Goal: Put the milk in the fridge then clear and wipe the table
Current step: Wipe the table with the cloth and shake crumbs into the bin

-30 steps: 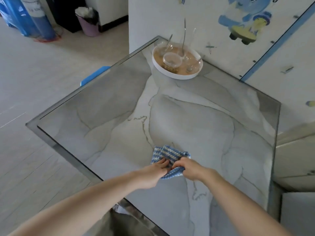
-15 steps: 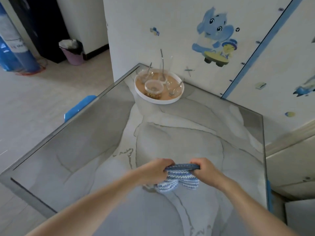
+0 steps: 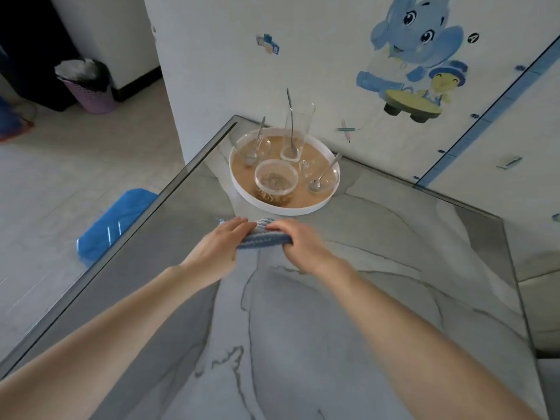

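two hands: left hand and right hand each grasp one end of cloth, long axis crosswise; tray just beyond.

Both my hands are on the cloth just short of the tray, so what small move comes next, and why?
Probably draw the cloth back toward yourself across the table. The left hand and right hand hold it bunched just short of the tray, so pushing further forward would likely bump the rim, while a wide stretch of marble lies on the near side.
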A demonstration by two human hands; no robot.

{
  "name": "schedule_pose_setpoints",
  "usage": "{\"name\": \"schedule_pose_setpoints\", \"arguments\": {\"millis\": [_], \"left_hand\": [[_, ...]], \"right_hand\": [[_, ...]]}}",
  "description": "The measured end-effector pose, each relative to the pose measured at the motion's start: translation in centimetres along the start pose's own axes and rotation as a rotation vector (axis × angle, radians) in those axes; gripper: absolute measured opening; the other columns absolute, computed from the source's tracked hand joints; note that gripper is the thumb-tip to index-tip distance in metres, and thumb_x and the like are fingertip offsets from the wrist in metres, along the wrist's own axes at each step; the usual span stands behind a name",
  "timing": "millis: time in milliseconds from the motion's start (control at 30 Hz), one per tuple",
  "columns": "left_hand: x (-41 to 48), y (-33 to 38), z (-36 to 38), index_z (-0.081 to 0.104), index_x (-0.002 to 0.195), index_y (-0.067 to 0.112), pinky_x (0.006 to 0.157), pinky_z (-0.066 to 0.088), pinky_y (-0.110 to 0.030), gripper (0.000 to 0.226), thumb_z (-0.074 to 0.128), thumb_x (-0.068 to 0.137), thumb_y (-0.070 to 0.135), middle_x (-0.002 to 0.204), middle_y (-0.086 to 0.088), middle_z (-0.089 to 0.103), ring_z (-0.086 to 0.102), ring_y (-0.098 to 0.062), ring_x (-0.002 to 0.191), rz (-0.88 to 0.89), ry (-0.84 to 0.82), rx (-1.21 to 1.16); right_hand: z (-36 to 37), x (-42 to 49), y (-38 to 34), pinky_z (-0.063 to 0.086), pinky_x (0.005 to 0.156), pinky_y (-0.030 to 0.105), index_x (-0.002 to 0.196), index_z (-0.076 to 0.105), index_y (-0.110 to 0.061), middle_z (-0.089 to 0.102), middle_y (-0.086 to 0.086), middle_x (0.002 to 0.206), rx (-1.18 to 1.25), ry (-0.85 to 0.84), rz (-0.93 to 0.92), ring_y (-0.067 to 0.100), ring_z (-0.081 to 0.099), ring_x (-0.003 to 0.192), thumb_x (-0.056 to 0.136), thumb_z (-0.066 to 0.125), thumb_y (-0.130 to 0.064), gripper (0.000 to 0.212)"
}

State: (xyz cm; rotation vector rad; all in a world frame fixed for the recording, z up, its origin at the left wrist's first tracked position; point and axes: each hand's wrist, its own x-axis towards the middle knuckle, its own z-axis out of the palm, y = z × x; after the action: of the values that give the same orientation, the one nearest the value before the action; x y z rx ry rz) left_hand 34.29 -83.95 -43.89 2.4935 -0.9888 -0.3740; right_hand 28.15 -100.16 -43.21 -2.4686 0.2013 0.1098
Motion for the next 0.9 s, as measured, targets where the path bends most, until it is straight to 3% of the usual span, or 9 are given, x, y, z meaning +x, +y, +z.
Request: {"name": "schedule_pose_setpoints", "arguments": {"millis": [100,200,300,400,633,900], "left_hand": [[1.9,-2.5,3.4,0.01,0.147,0.016,0.114,0.008,-0.022,0.068,0.04,0.088,-0.003,0.157,-0.001,0.006,0.005,-0.015,0.145,0.048,-0.219,0.083],[3.5,-2.6,5.6,0.004,0.147,0.012,0.115,0.004,-0.023,0.069,0.041,0.089,0.002,0.157,-0.004,-0.003,-0.001,-0.016,0.145,0.092,-0.326,0.137],[6.1,-1.3,6.8,0.003,0.147,0.013,0.116,0.002,-0.026,0.068,0.039,0.09,0.003,0.157,-0.004,-0.005,-0.004,-0.017,0.145,0.087,-0.341,0.164],[9.3,1.1,7.6,0.003,0.147,0.015,0.115,0.002,-0.026,0.067,0.036,0.091,0.002,0.157,-0.004,-0.006,-0.005,-0.018,0.145,0.107,-0.374,0.195],[14.8,6.8,10.8,0.017,0.146,0.015,0.115,0.009,-0.032,0.061,0.038,0.091,0.0,0.156,-0.011,0.005,0.004,-0.025,0.144,0.272,-0.389,0.221],[15.4,7.8,12.7,0.012,0.147,0.016,0.115,0.007,-0.032,0.061,0.037,0.093,0.003,0.156,-0.012,0.001,0.003,-0.026,0.144,0.339,-0.373,0.347]], "right_hand": [[2.6,1.9,2.8,0.029,0.105,0.026,0.127,0.054,-0.013,0.048,0.006,0.139,-0.147,-0.194,-0.035,0.02,0.041,0.13,0.082,0.045,0.006,0.05],[4.0,1.7,4.8,0.03,0.107,0.029,0.126,0.054,-0.01,0.042,0.01,0.143,-0.205,-0.29,-0.079,0.023,0.036,0.134,0.087,0.046,0.0,0.041],[3.4,1.9,7.1,0.017,0.113,0.025,0.133,0.047,-0.012,0.026,0.008,0.152,-0.221,-0.236,-0.043,0.02,0.023,0.141,0.091,0.041,0.0,0.044],[1.4,2.0,9.5,0.015,0.113,0.024,0.135,0.044,-0.014,0.021,0.006,0.154,-0.205,-0.179,0.018,0.019,0.02,0.142,0.089,0.037,0.006,0.051],[-2.3,0.9,15.7,0.015,0.105,0.017,0.134,0.043,-0.008,0.031,0.013,0.149,-0.149,-0.081,0.129,0.023,0.028,0.139,0.094,0.04,-0.003,0.041],[-1.4,-0.4,17.8,0.021,0.103,0.025,0.131,0.047,-0.01,0.041,0.016,0.142,-0.253,0.072,0.023,0.028,0.034,0.134,0.094,0.041,-0.005,0.038]]}}
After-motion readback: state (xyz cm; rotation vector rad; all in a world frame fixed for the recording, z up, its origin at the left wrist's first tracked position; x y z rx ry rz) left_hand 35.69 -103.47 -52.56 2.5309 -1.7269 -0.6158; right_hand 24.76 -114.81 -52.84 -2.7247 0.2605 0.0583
